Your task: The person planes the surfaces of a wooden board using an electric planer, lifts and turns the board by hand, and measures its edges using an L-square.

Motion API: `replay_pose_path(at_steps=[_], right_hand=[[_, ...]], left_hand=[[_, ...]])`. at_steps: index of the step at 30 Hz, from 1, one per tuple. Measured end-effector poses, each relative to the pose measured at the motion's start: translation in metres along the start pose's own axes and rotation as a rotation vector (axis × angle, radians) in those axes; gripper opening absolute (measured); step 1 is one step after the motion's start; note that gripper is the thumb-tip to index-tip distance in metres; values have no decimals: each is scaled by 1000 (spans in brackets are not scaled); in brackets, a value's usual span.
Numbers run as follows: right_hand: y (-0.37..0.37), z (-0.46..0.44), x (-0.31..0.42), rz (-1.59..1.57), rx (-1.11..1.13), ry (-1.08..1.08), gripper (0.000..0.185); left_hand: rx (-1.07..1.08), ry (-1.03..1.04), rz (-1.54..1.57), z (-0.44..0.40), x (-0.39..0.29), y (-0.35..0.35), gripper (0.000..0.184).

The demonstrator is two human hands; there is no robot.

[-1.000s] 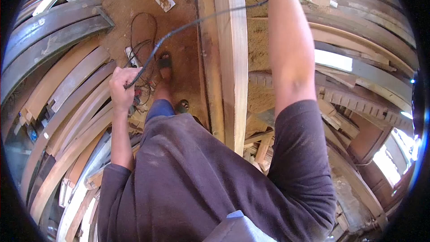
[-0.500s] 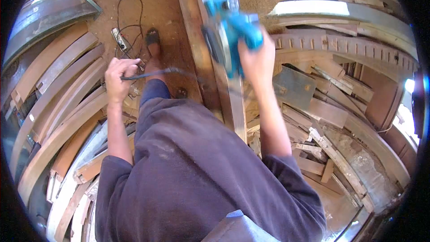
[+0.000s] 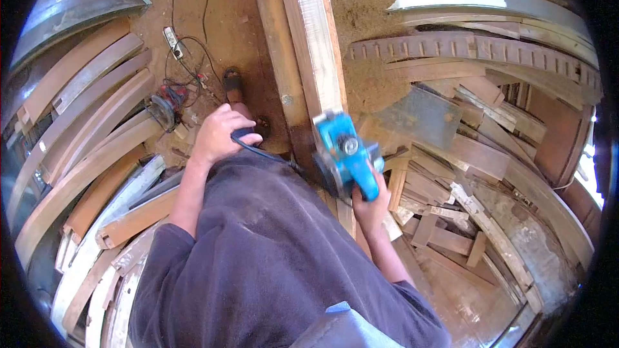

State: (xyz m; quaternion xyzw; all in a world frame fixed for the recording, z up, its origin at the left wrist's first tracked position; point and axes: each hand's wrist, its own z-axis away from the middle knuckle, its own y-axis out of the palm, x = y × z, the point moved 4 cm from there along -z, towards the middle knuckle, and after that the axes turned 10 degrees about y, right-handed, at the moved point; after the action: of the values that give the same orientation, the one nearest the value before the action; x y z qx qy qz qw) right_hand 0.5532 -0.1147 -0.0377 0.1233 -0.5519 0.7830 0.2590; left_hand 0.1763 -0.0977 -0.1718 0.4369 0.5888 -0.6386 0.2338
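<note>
My right hand (image 3: pixel 372 205) is wrapped round the rear handle of a blue electric planer (image 3: pixel 348 148). The planer is over the near part of a long timber beam (image 3: pixel 314 45); whether its sole touches the wood cannot be made out. Pale, bare wood shows on the beam's upper face ahead of the tool. Closed round a dark power cord (image 3: pixel 261 152), my left hand (image 3: pixel 222 134) is held in front of my shirt, left of the beam. Part of the cord's run toward the planer is hidden.
A second timber (image 3: pixel 274 38) lies along the beam's left side. On the ground at left are a white power strip (image 3: pixel 172 42) with looped cable and a red power tool (image 3: pixel 166 106). Stacked boards (image 3: pixel 84 84) line the left; offcuts and a slotted wooden piece (image 3: pixel 451 45) lie right.
My right hand has drawn the planer back along the beam toward my body. My left hand, still gripping the cord, has moved right and closer to me. The view has shifted slightly.
</note>
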Motion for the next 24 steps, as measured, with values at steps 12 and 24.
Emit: replay_pose_path(at_steps=[12,24], right_hand=[[35,-190,201,-98,-162,-165,45],[68,-389,397,-126,-364,-571,29]], left_hand=[[-172,-156,-66,-21,81,-98,32],[-331,-201,-99,-13,113,-160,27]])
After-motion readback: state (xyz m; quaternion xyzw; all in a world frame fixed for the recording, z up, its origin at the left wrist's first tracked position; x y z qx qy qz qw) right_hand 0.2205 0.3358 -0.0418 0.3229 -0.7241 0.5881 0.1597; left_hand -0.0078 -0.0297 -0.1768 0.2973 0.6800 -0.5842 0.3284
